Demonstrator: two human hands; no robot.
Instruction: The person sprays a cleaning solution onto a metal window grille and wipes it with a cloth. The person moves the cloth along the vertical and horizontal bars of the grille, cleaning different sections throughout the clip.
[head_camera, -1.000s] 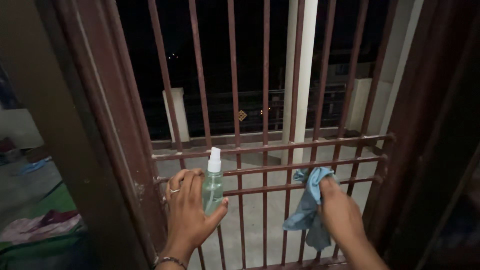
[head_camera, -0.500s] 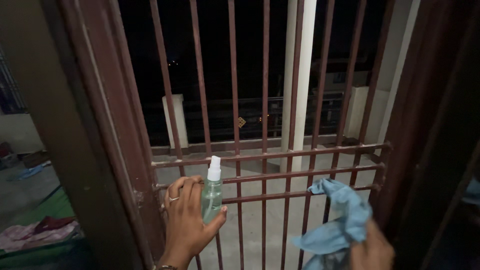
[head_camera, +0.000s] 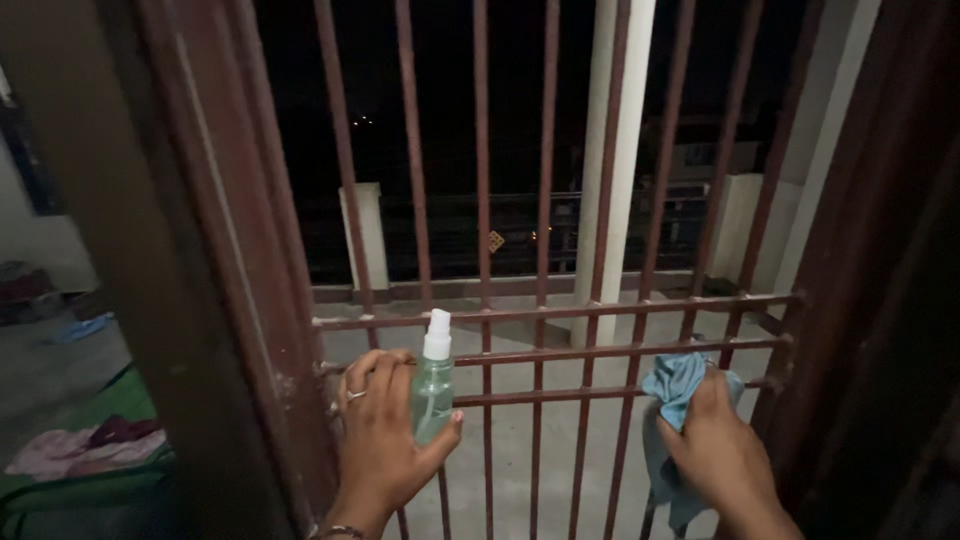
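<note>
Spray bottle (head_camera: 431, 385), pale green with a white nozzle, stands upright in the left hand (head_camera: 385, 440), fingers wrapped round its body and thumb pressed on the near side, just in front of the rust-brown window grille (head_camera: 545, 312). Over to the right, the right hand (head_camera: 722, 455) presses a crumpled blue cloth (head_camera: 672, 384) against the lowest horizontal bars of the grille, fingers bunched on the fabric while its tail hangs down. A white pillar (head_camera: 612, 170) rises on the far side, on the balcony. Clothes (head_camera: 85, 450) lie on the floor at the near left.
</note>
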